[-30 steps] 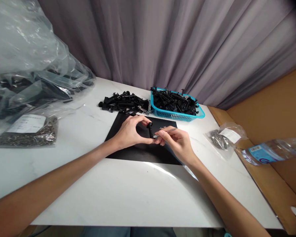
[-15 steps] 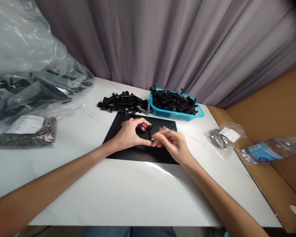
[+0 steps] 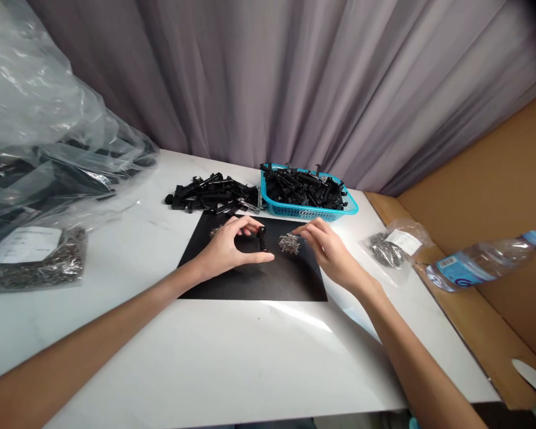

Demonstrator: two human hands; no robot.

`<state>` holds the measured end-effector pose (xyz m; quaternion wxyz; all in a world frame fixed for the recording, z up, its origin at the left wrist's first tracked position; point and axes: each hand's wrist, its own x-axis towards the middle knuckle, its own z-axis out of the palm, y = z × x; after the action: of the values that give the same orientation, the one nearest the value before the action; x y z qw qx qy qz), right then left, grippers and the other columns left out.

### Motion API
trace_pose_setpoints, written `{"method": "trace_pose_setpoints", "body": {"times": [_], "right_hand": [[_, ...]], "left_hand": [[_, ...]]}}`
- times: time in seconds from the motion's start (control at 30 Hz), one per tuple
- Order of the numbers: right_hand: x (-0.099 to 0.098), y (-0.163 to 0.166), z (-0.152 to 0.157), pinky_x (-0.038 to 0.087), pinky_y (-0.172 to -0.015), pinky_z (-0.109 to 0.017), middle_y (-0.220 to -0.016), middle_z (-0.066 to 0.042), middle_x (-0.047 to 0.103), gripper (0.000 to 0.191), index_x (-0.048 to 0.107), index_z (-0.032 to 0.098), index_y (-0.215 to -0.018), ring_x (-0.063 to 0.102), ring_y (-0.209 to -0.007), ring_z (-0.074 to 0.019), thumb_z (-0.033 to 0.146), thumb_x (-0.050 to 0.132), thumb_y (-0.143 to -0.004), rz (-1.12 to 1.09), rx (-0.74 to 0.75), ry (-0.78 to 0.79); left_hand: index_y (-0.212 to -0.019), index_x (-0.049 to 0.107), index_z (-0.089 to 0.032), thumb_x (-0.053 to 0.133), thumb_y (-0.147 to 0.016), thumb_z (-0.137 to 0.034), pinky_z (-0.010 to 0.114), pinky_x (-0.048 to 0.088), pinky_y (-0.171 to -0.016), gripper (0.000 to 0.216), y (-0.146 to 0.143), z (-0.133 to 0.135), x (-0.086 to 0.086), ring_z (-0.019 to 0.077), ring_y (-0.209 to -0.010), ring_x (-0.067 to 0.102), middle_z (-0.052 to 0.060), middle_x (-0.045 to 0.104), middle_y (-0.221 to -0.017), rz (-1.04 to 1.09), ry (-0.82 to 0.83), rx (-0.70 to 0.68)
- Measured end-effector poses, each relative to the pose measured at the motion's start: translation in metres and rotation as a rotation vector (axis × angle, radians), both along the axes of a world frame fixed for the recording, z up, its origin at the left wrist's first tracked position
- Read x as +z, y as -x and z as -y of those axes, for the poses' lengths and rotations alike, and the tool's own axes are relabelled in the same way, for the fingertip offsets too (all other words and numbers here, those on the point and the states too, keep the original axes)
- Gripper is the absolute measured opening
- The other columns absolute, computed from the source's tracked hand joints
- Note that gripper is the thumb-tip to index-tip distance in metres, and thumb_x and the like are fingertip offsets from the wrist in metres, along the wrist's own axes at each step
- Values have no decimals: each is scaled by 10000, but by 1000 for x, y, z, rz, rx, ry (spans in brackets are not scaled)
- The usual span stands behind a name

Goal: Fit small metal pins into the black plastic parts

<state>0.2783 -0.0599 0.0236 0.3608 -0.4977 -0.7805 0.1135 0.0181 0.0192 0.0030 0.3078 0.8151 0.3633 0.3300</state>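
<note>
My left hand (image 3: 230, 247) grips a narrow black plastic part (image 3: 262, 239), upright between the fingertips and the thumb above the black mat (image 3: 254, 283). My right hand (image 3: 328, 247) is at the right edge of a pile of small shiny metal pieces (image 3: 289, 243), its fingers drawn together. Whatever sits in those fingers is too small or hidden to make out. A second little metal pile (image 3: 215, 230) shows partly behind my left hand.
Behind the mat lie a heap of black plastic parts (image 3: 214, 192) and a blue basket (image 3: 312, 211) full of them. Plastic bags of metal pieces (image 3: 40, 256) (image 3: 386, 250) lie either side. A bottle (image 3: 482, 262) rests at right, by a cardboard wall (image 3: 486, 167).
My right hand has left the black part, where it held a thin metallic item, and moved right to the metal pile. My left hand keeps the part. The view has shifted slightly.
</note>
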Motion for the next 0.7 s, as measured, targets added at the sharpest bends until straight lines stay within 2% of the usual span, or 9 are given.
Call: {"method": "trace_pose_setpoints", "body": {"times": [0.13, 0.23, 0.4, 0.47, 0.6, 0.7], "right_hand": [[-21, -19, -10, 534, -909, -427, -1044, -128, 568, 383, 674, 172, -1247, 615, -957, -258, 337, 364, -1096, 161, -87, 59], [-30, -29, -15, 546, -861, -409, -1086, -121, 579, 369, 661, 214, -1339, 632, -917, -247, 275, 415, -1071, 264, -157, 82], [-32, -30, -14, 542, -764, -358, -1119, -117, 612, 399, 642, 243, -1386, 648, -862, -226, 229, 428, -1049, 444, -108, 131], [-31, -25, -14, 532, -745, -348, -1118, -113, 627, 350, 676, 242, -1320, 655, -852, -223, 255, 454, -1049, 428, -138, 107], [-30, -20, -15, 503, -728, -329, -1033, -86, 652, 223, 722, 225, -1040, 646, -839, -220, 289, 509, -1041, 331, -247, 43], [-30, -23, -18, 503, -765, -332, -1018, -84, 647, 210, 703, 209, -1042, 648, -891, -227, 286, 508, -1041, 253, -240, 17]], "left_hand": [[-1151, 664, -251, 846, -678, -637, 421, 508, -985, 637, -1, 1, 1, 242, -1057, 611, 48, 675, -1153, -2, -1, 48], [-1159, 664, -251, 841, -674, -651, 429, 510, -986, 653, -1, 0, 1, 245, -1051, 618, 51, 677, -1160, 0, -2, 77], [-1146, 662, -249, 830, -672, -672, 444, 519, -974, 658, -2, 0, 2, 264, -1060, 623, 62, 684, -1155, -24, -15, 84], [-1154, 660, -249, 827, -674, -677, 448, 518, -978, 664, -3, 1, 2, 262, -1056, 624, 63, 682, -1156, -25, -23, 79], [-1156, 659, -246, 834, -672, -671, 441, 522, -977, 667, -3, 0, 1, 260, -1054, 623, 64, 680, -1155, -22, -28, 80], [-1158, 661, -244, 841, -675, -659, 432, 524, -979, 661, -3, 0, 0, 257, -1059, 622, 62, 680, -1151, -27, -36, 74]]}}
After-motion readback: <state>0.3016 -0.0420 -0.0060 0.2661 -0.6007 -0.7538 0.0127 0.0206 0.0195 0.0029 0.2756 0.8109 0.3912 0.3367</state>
